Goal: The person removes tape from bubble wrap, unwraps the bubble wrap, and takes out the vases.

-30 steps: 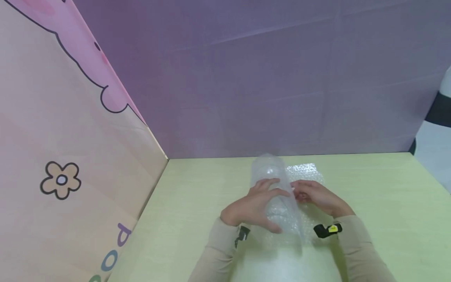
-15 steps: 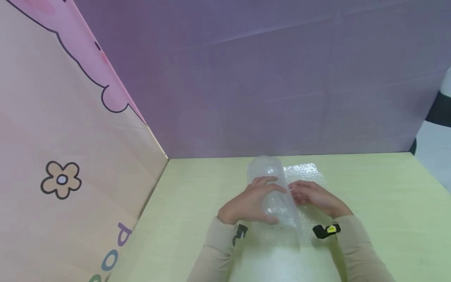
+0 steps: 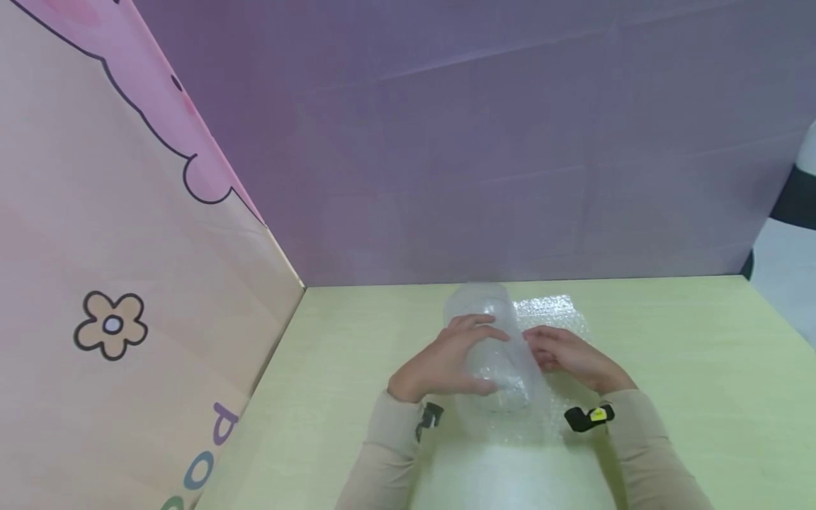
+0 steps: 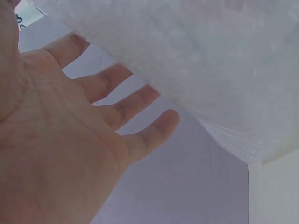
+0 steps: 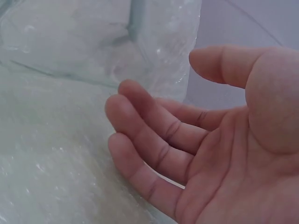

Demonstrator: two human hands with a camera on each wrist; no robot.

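A clear glass vessel (image 5: 60, 51) with greenish edges shows through bubble wrap in the right wrist view; its exact kind is unclear. In the head view the wrap forms an upright-looking roll (image 3: 503, 368) around it. My left hand (image 3: 446, 358) lies against the roll's left side, fingers and thumb spread. In the left wrist view those fingertips (image 4: 168, 121) reach behind the wrap's edge, partly hidden. My right hand (image 3: 570, 358) touches the roll's right side, its fingers (image 5: 126, 112) loosely bent and the thumb (image 5: 219, 65) apart from them.
A flat stretch of bubble wrap (image 3: 551, 312) extends behind and right of the roll on the pale table (image 3: 688, 368). A purple backdrop (image 3: 478, 142) stands at the table's far edge. On the left rises a printed panel (image 3: 159, 269).
My left hand has shifted left and slightly away from me. The wrapped roll has leaned or rolled a little to the left. The right hand has barely moved.
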